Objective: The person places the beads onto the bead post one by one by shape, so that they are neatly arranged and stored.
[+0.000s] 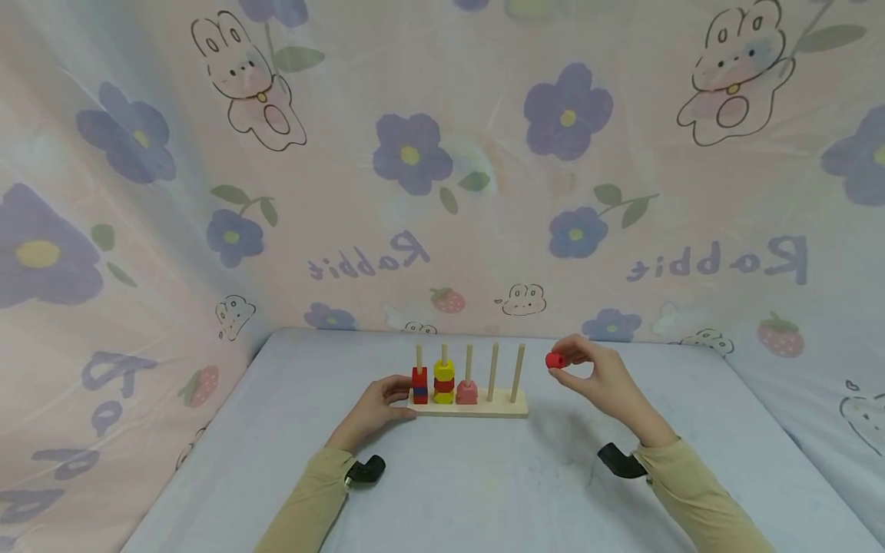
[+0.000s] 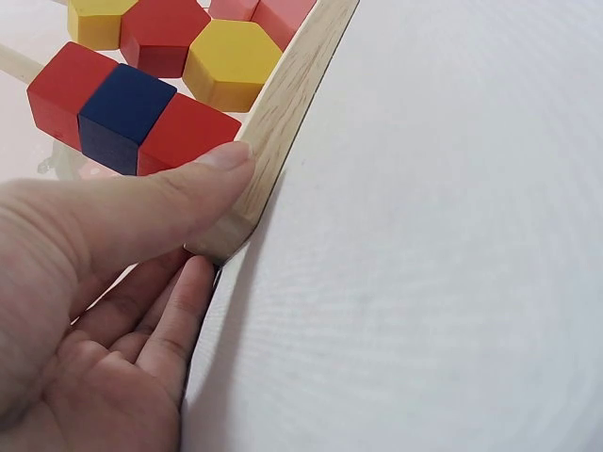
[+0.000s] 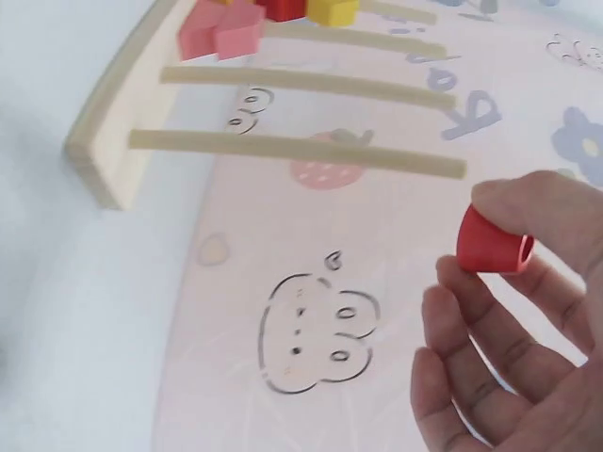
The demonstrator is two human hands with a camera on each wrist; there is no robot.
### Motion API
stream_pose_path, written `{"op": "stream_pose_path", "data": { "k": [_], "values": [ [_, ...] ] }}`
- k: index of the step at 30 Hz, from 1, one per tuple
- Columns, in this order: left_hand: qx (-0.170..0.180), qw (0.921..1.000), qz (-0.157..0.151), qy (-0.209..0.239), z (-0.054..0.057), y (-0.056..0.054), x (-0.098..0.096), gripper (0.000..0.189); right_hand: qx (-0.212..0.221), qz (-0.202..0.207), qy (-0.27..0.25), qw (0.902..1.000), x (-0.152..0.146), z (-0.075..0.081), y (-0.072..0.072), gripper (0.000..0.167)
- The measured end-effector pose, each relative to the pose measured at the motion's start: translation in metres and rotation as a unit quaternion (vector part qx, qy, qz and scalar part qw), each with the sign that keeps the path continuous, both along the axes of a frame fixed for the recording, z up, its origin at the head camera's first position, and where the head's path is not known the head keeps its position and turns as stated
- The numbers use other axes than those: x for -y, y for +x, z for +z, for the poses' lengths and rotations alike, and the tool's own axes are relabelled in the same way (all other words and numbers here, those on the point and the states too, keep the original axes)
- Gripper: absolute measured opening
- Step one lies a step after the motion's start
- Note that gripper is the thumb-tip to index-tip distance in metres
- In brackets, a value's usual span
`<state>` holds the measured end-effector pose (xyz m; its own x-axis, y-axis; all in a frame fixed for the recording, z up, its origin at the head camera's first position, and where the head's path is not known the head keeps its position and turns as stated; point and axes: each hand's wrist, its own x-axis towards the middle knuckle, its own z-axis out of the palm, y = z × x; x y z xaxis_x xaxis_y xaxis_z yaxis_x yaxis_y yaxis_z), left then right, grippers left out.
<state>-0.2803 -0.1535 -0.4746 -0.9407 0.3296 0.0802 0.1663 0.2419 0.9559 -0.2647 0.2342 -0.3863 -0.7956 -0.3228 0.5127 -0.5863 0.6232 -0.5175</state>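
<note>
A wooden peg stacker (image 1: 477, 412) stands on the table, with several upright pegs on a flat base. Its leftmost peg carries square red and blue blocks (image 1: 419, 385). On the second peg sit yellow and red hexagonal blocks (image 1: 444, 369), and on the third a pink block (image 1: 467, 393). My left hand (image 1: 376, 407) grips the base's left end, thumb along the front edge (image 2: 221, 155). To the right of the stacker, my right hand (image 1: 600, 378) pinches a small red tapered block (image 3: 490, 243) between thumb and fingers, raised above the table and apart from the pegs.
Two pegs at the right, the outer peg (image 1: 517, 373) among them, show plain wood along their length. A white cloth (image 1: 456, 491) covers the table. Behind and at the sides hangs a printed curtain (image 1: 484, 215) with rabbits and flowers.
</note>
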Motion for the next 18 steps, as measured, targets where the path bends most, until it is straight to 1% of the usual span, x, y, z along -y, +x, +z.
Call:
{"op": "stream_pose_path", "data": {
  "k": [5,10,14,18],
  "values": [
    [-0.002,1.0,-0.004,-0.004,-0.003,-0.002,0.001,0.056,0.003,0.006,-0.016,0.9999,0.011,0.014,-0.001,0.03],
    [-0.002,1.0,-0.003,-0.001,-0.003,-0.001,0.0,0.056,0.017,0.025,-0.048,0.9984,0.024,0.022,-0.008,0.029],
    [-0.003,1.0,-0.002,0.0,-0.001,0.001,0.0,0.055,0.022,0.04,-0.069,0.9966,0.037,0.022,-0.017,0.03],
    [-0.001,1.0,-0.004,-0.001,-0.001,0.0,0.0,0.055,0.047,0.057,-0.084,0.9937,0.049,0.016,-0.025,0.029]
  ]
}}
